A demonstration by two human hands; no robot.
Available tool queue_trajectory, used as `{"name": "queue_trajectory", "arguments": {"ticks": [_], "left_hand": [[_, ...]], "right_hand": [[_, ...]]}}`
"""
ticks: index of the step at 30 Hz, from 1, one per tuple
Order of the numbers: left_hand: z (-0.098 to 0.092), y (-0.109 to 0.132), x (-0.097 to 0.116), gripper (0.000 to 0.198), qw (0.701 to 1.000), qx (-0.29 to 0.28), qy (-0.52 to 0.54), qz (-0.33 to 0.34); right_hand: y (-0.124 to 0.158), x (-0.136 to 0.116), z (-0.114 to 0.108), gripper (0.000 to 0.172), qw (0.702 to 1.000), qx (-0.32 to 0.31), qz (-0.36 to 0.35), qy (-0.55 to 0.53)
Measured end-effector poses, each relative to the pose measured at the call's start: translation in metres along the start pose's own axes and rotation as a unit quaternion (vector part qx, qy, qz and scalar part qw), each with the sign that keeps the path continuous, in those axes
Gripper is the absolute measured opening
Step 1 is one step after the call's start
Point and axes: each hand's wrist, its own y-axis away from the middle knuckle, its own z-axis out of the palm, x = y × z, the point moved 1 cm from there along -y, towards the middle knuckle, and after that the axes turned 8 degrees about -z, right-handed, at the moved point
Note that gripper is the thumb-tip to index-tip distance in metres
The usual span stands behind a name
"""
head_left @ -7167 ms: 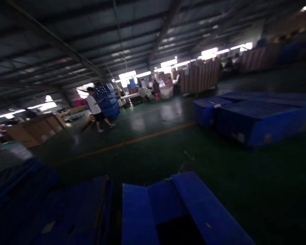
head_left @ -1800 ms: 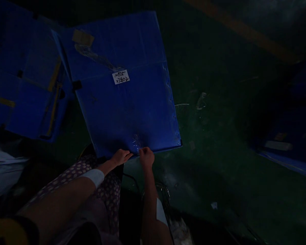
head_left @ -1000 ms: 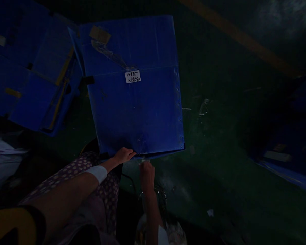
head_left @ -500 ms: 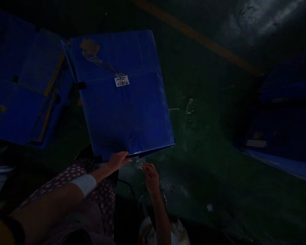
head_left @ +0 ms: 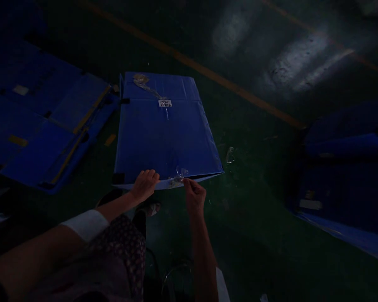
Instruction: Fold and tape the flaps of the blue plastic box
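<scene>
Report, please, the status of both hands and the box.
Left hand on near edge of blue box. Right hand pinching clear tape there. Dark slit right of tape. Clear scrap on floor beside.

Spreads as a dark green floor [head_left: 255,243] with orange lines [head_left: 208,73], bearing blue boxes [head_left: 343,188] at left and right, an orange scrap [head_left: 110,140], and a clear plastic scrap [head_left: 229,155] just right of the held box [head_left: 166,140].

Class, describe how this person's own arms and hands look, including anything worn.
The left hand and right hand wear no gloves. A plain whitish band or patch covers part of the left forearm; a similar piece edges the right forearm, partly out of frame.
</scene>
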Motion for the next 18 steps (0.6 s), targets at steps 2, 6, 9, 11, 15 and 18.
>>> {"name": "queue_trajectory", "arguments": {"ticks": [2,6,9,11,15,18], "left_hand": [[-0.049,-0.042,-0.01,0.023,0.999,0.048,-0.005,-0.013],[-0.141,-0.145,-0.033,0.023,0.99,0.13,0.004,-0.051],[-0.184,-0.221,-0.054,0.022,0.989,0.135,0.016,-0.058],[-0.198,-0.267,-0.071,0.021,0.99,0.126,0.018,-0.059],[-0.211,-0.351,-0.109,0.021,0.989,0.136,0.023,-0.043],[-0.223,-0.408,-0.128,0.022,0.988,0.152,0.032,-0.014]], "right_hand": [[-0.03,-0.043,0.003,0.029,0.998,0.021,-0.044,-0.028],[-0.09,-0.105,0.018,0.029,0.99,0.047,-0.127,-0.047],[-0.139,-0.123,0.044,0.034,0.988,0.032,-0.151,-0.027],[-0.171,-0.124,0.068,0.038,0.988,0.006,-0.155,-0.007],[-0.231,-0.118,0.124,0.04,0.985,-0.025,-0.169,0.025],[-0.284,-0.112,0.16,0.038,0.981,-0.024,-0.186,0.057]]}}
